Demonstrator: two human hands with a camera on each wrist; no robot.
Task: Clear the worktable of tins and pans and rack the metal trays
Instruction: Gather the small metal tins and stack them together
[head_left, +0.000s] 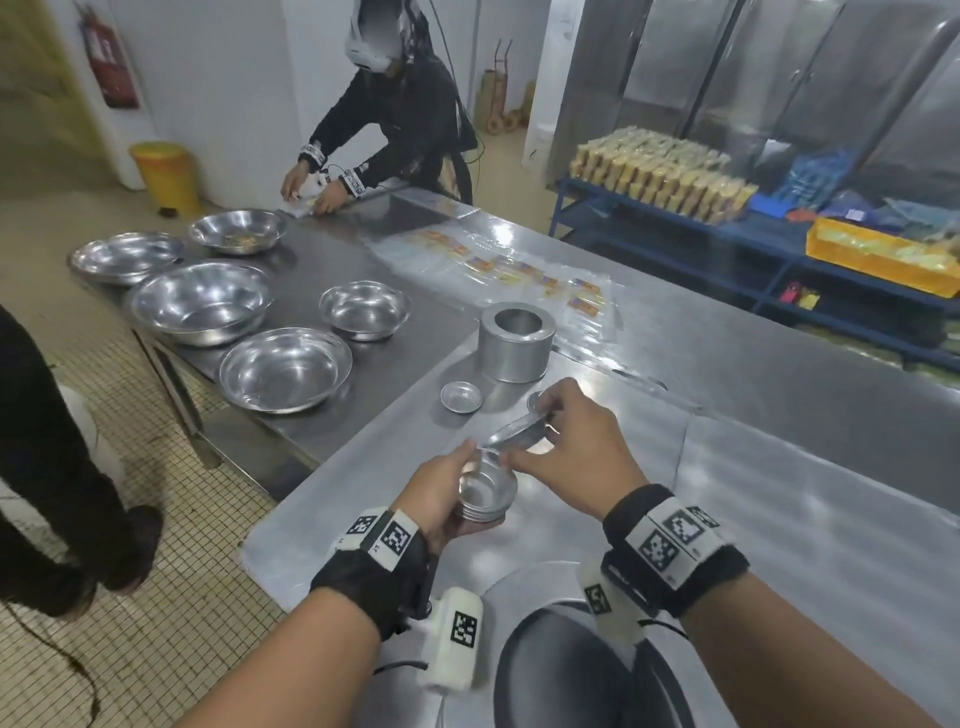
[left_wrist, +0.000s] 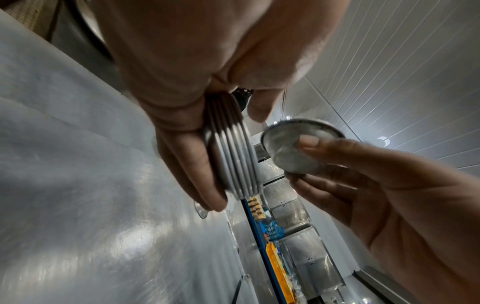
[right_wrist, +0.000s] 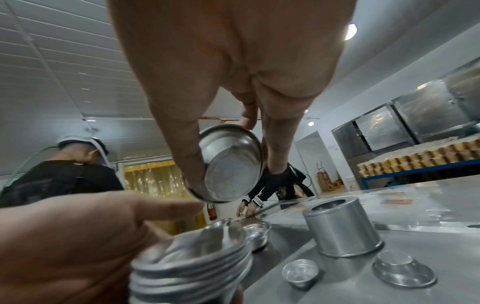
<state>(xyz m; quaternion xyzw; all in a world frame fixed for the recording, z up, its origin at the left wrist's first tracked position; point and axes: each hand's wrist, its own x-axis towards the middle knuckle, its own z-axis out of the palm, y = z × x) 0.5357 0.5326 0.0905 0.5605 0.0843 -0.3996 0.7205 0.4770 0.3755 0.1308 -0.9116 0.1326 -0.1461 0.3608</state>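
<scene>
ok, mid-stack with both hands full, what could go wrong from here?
1. The right hand only pinches the small round metal tin at its rim, tilted; it could slip before nesting.
2. The stack of nested metal tins sits in the left hand over the steel worktable near its edge; a knock might spill tins to the floor.

We count five large metal bowls, one cylindrical tin, two small tins on the worktable
</scene>
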